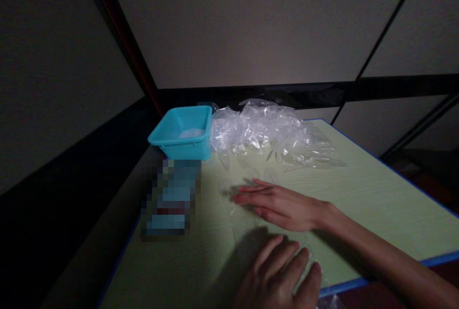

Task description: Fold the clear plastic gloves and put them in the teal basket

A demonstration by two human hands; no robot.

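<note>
A clear, thin plastic bag [251,239] lies flat on the pale green table, its outline hard to make out. My right hand [283,206] reaches in from the right and rests over the bag's far part, fingers stretched out to the left. Close to the table's front edge, my left hand [279,275] lies over the near part of the bag with its fingers apart. Neither hand grips anything that I can see. Behind them, a heap of crumpled clear plastic bags [261,129] spreads along the table's far side.
A turquoise plastic basin [184,148] stands at the far left corner with something whitish inside. In front of it lies a blurred-out, bluish rectangular item [172,199]. Grey panelled walls [247,27] enclose the blue-edged table [366,199] at the back and left.
</note>
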